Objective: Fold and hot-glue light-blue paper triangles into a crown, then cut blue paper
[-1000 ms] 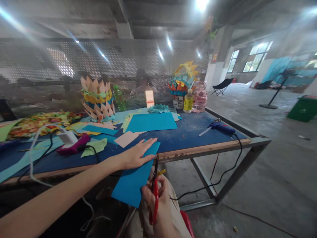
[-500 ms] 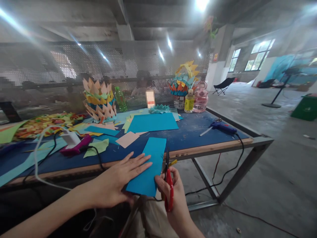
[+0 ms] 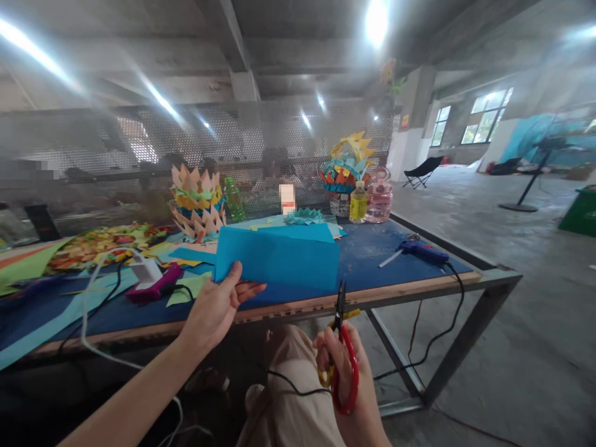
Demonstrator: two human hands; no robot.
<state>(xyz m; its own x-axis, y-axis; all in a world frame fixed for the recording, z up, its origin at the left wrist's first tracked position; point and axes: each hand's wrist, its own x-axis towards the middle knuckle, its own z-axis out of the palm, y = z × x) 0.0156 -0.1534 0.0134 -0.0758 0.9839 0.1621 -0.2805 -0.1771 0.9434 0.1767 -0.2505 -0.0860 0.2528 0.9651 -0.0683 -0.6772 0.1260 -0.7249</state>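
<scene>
A strip of blue paper (image 3: 279, 257) is gripped at its left end by my left hand (image 3: 218, 304), thumb on top and fingers underneath. It is held sideways above the front of the table, overlapping another blue sheet (image 3: 302, 231) that lies behind it. My right hand (image 3: 347, 366) is wrapped round red-handled scissors (image 3: 347, 372), their dark blades pointing up just below the strip's right end. Beside the blades a yellow piece (image 3: 350, 315) sticks out from the same hand; I cannot make out what it is.
On the blue table (image 3: 367, 251) are a glue gun (image 3: 421, 250), a purple power strip (image 3: 156, 282) with a white charger, layered paper crowns (image 3: 198, 202), a yellow-labelled bottle (image 3: 358, 203), a pink bottle (image 3: 379, 198) and paper scraps. Cables hang over the front edge.
The blue strip has gone from lying lengthwise under my flat left hand to being lifted and held sideways. My right hand with the scissors has shifted slightly right, away from the paper.
</scene>
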